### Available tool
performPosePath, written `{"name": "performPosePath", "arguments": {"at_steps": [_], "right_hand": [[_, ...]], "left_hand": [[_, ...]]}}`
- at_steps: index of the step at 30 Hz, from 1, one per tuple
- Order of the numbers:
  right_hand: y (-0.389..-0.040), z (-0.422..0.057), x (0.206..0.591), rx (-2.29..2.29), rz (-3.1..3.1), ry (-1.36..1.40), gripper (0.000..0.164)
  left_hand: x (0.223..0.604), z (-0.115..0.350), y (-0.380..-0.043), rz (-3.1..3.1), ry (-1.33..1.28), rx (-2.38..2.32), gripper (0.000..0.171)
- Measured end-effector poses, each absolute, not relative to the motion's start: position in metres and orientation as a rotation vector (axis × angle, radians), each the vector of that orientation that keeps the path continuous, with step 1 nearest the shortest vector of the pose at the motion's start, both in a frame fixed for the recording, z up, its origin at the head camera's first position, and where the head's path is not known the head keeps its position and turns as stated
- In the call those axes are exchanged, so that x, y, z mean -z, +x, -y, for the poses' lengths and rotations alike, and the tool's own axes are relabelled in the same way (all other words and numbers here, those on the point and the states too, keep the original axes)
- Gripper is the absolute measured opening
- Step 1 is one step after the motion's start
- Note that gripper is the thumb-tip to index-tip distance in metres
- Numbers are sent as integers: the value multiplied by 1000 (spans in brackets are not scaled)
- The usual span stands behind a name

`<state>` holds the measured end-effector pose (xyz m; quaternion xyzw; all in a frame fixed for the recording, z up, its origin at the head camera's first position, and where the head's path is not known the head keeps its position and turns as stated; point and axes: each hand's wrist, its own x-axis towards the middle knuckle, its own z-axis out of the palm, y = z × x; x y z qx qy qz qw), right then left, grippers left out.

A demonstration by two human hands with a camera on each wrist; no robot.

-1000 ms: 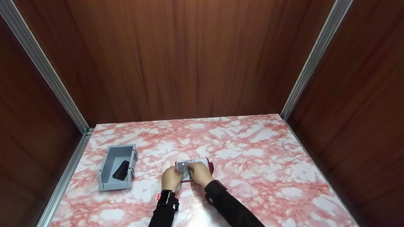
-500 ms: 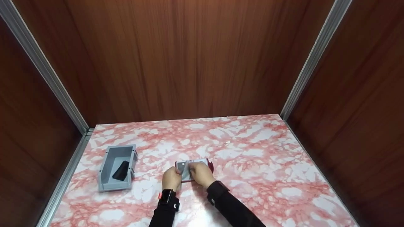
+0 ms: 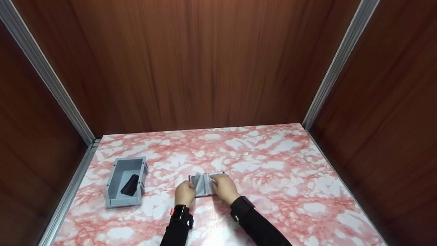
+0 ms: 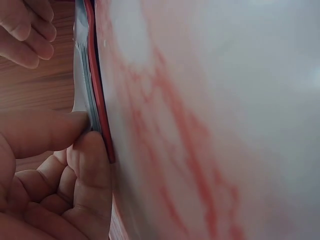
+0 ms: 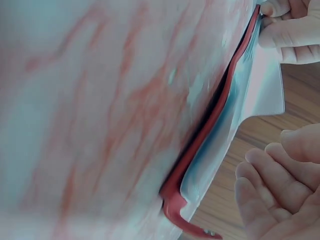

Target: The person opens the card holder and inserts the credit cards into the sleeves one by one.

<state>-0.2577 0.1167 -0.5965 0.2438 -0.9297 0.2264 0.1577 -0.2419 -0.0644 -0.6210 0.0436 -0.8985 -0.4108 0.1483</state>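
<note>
A red card holder (image 3: pixel 202 195) lies spread open on the table, its stacked clear plastic sleeves (image 3: pixel 206 186) showing. My left hand (image 3: pixel 185 193) pinches the sleeves at the holder's left end between thumb and index finger, as the left wrist view shows. One clear sleeve (image 5: pixel 267 82) stands up off the stack beside that thumb. Over the holder's right half is my right hand (image 3: pixel 225 188). Its fingers (image 5: pixel 265 185) are loosely bent and hold nothing, apart from the sleeves in the right wrist view. A red strap (image 5: pixel 187 225) with a snap extends from the holder's right end.
To the left stands a grey plastic bin (image 3: pixel 117 202) with a black object (image 3: pixel 130 185) inside. The table (image 3: pixel 273 164) has a red and white marbled top. Wood-look panels (image 3: pixel 205 68) rise behind it and at both sides.
My right hand has moved right, from the middle of the card holder to its right half, uncovering the centre. A clear sleeve now leans toward the left half. My left hand stays at the left end.
</note>
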Motion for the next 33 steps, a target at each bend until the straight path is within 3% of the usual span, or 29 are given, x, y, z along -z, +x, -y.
{"name": "performPosePath", "arguments": {"at_steps": [33], "right_hand": [[-238,-145,607,-548,2638,686,11]], "left_hand": [[620,67,-244,2597,127,1187,9]]}}
